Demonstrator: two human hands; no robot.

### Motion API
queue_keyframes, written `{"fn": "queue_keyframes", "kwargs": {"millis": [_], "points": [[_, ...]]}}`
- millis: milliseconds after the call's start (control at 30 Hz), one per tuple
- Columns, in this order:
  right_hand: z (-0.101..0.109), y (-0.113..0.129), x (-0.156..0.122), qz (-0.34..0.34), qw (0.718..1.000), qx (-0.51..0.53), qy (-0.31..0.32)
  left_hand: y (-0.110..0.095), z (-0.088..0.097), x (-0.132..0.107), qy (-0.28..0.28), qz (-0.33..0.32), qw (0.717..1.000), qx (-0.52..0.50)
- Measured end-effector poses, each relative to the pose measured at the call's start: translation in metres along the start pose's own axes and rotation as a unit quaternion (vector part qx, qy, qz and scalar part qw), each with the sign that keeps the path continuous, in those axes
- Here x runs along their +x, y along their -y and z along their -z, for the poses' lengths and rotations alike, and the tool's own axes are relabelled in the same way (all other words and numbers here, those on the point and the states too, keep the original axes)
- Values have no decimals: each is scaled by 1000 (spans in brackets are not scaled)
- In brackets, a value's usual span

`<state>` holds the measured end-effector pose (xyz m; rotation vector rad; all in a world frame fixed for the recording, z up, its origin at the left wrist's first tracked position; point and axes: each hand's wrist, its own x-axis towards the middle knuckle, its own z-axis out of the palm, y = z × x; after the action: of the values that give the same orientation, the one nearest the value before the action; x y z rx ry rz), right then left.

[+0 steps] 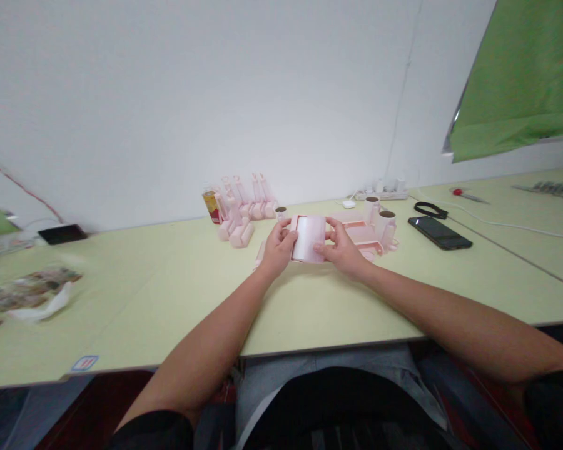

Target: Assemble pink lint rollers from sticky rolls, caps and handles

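The roll (308, 239) was held between both hands, just above the table (169, 300), towards its far edge. The left hand (278, 249) was closed on the roll's left end. The right hand (340, 249) was closed on its right end, thumb on top. Pink handles (244, 209) stood behind, beside a bottle (210, 205). Spare rolls (385, 224) with brown cores stood near the right hand, and a phone (440, 232) lay further right. Judged from this view, the hold is best done as follows:

- Grip the ends only, fingers off the outer sheet.
- Hold the roll level and low over the table.
- Press equally from both sides to prevent twisting or slipping.
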<state>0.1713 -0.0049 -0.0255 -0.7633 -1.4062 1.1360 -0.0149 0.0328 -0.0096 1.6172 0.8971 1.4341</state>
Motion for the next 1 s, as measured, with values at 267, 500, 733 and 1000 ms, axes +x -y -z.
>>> {"fn": "queue_keyframes", "kwargs": {"millis": [267, 500, 733, 1000], "points": [[0, -6, 1, 0, 1000, 21, 11, -2, -8, -5, 29, 8, 999, 10], [-3, -7, -2, -12, 1000, 10, 12, -7, -21, -14, -18, -21, 989, 143], [-3, -12, -3, -15, 1000, -20, -16, -9, -9, -11, 134, 38, 961, 239], [-4, -6, -1, -42, 999, 13, -32, -12, 39, 17, 56, 3, 860, 508]]}}
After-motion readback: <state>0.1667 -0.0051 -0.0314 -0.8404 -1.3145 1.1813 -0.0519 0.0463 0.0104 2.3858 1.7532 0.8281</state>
